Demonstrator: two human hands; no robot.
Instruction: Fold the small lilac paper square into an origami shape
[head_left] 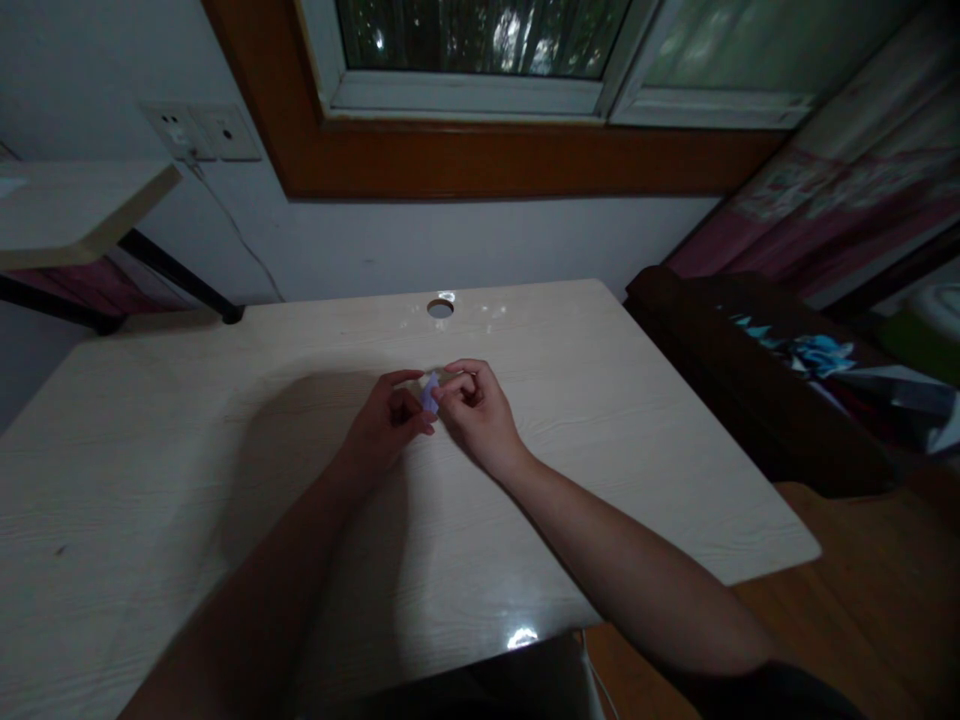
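Observation:
A small lilac piece that looks like folded paper (430, 392) is between my two hands, over the middle of the desk. My right hand (480, 410) pinches its right side, with thumb and index finger pressed together on it. On the other side, the curved thumb and index finger of my left hand (386, 420) hold the piece by its left edge. Its exact folded shape is too small to make out, and fingertips cover part of it.
The pale wooden desk (600, 430) has a round cable hole (440, 309) near its back edge. A raised shelf (82, 210) on black legs stands at the left. A cord hangs from a wall socket (199, 132). Dark furniture with blue items (821, 352) stands at the right.

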